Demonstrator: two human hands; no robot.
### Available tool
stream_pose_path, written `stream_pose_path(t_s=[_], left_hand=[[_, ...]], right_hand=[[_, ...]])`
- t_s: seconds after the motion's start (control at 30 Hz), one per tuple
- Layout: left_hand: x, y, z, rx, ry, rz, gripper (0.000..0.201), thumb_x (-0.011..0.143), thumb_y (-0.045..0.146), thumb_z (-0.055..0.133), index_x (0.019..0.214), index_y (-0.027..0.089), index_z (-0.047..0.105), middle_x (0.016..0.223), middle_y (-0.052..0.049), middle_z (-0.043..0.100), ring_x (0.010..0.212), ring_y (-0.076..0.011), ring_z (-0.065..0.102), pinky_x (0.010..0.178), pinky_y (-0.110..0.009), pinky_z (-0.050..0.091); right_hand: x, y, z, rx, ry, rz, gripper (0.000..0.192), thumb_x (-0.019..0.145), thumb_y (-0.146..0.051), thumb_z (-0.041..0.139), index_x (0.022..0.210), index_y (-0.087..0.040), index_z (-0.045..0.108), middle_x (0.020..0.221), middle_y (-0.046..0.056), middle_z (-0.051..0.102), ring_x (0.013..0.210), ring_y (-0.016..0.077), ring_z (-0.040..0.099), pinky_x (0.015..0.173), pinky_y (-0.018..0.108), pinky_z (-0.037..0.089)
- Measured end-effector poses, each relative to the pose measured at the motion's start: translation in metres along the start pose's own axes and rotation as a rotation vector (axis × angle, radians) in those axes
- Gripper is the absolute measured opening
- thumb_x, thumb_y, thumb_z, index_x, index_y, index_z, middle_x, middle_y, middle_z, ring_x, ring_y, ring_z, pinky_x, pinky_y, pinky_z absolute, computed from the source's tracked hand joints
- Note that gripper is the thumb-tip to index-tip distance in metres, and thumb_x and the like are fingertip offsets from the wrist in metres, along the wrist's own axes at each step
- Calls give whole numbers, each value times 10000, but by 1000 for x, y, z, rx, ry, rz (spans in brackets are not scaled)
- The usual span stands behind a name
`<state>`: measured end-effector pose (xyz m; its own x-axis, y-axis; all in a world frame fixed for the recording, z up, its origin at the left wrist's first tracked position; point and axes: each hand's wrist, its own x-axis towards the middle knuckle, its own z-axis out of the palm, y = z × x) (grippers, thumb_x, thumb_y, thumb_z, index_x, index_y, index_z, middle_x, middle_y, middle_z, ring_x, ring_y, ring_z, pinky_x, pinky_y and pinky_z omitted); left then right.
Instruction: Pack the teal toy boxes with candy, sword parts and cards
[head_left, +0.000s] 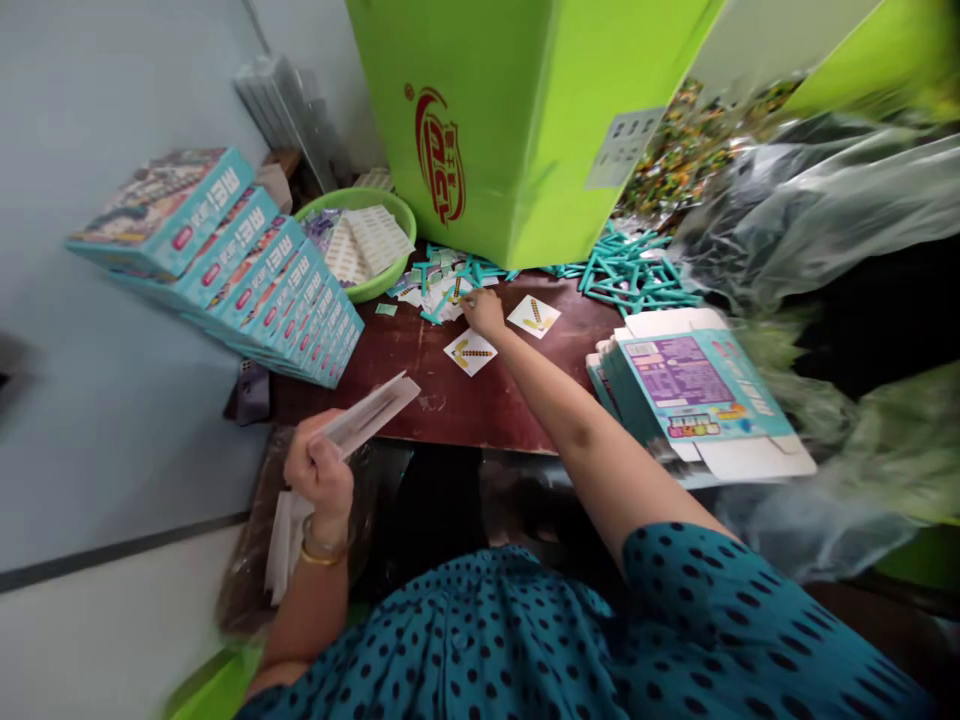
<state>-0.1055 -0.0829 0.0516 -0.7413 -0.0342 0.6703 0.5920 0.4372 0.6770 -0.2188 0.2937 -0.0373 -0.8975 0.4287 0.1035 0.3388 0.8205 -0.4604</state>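
Note:
My left hand (321,470) is closed around one end of a narrow white cardboard piece (381,412), held above the table's front edge. What lies inside its fold is too blurred to tell. My right hand (484,313) reaches to the pile at the back of the table, its fingertips pinched together over cards and a teal plastic stick (442,304). Whatever they grip is hidden. Close to this hand lie two white cards with yellow pickaxe pictures, one card (470,352) just in front and another card (534,316) to its right.
A leaning stack of blue boxes (225,260) is at left, beside a green basket (401,215) of packets. Behind stands a tall green carton (480,120). Many teal sticks (634,270) lie at back right, above flattened boxes (690,390). A phone (253,390) rests at the left edge.

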Motion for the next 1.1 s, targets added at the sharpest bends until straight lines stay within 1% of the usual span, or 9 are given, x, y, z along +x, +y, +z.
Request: stream_pose_path(t_s=[0.1,0.17,0.27,0.33,0.5,0.6,0.7,0.97,1.1], left_hand=[[-14,-16,15,-131,-48,182,371,1075,406,423,997,194,717,933,-89,759,926,-221,732,883,-390,562],[-27,-28,31,-177,-223,307,345,1077,364,415,1076,198,718,981,-100,770,1003,-234,746,936,-417,569],[-47,-38,50,-164,-480,478,350,1082,345,410,1129,193,721,1019,-101,790,1063,-232,751,939,-405,570],[-55,-38,54,-145,-520,508,344,1082,339,414,1130,198,725,1009,-88,798,1061,-226,757,923,-395,573],[-52,-32,31,-199,-361,257,332,1070,344,422,1151,222,720,1032,-94,782,1048,-253,756,932,-461,595],[-36,-34,14,-135,-168,34,340,1067,314,410,1049,199,730,1000,-98,773,996,-240,753,920,-439,600],[-16,-40,8,-11,26,-147,390,1058,379,423,926,177,730,917,-104,758,890,-230,741,825,-388,600],[15,-37,21,55,142,-252,491,1038,526,419,879,167,714,845,-75,715,788,-205,656,737,-340,517],[22,-36,21,181,99,-307,475,1038,530,424,843,185,686,754,-38,649,710,-180,574,690,-319,460]], right_hand=[[26,27,-10,-30,31,44,421,1011,-182,382,1210,-71,737,1232,216,719,1135,317,636,979,403,478],[34,31,-13,-40,12,7,426,1005,-174,378,1216,-70,733,1224,201,728,1110,304,651,964,383,480],[52,7,1,-34,-51,-142,418,1017,-206,396,1236,-96,735,1259,170,727,1163,280,637,1007,360,464],[70,-24,22,-27,-111,-266,403,1022,-219,418,1246,-133,742,1285,137,726,1207,253,620,1050,341,444],[111,-86,74,-67,-172,-399,457,982,-264,528,1391,-96,645,1511,207,574,1439,375,433,1201,612,272],[107,-87,85,-106,-167,-418,446,1004,-275,484,1368,-83,654,1456,230,607,1472,409,367,1214,718,107],[88,-72,80,-161,-185,-441,429,1032,-195,363,1225,-104,735,1219,200,727,1317,339,518,1254,630,50],[49,-62,52,-183,-211,-299,360,970,-91,456,1165,-112,758,1161,194,752,1144,287,642,1027,368,422],[26,-59,17,-88,-95,-193,480,1069,-174,288,1398,-125,634,1289,181,706,1174,257,647,987,332,454]])
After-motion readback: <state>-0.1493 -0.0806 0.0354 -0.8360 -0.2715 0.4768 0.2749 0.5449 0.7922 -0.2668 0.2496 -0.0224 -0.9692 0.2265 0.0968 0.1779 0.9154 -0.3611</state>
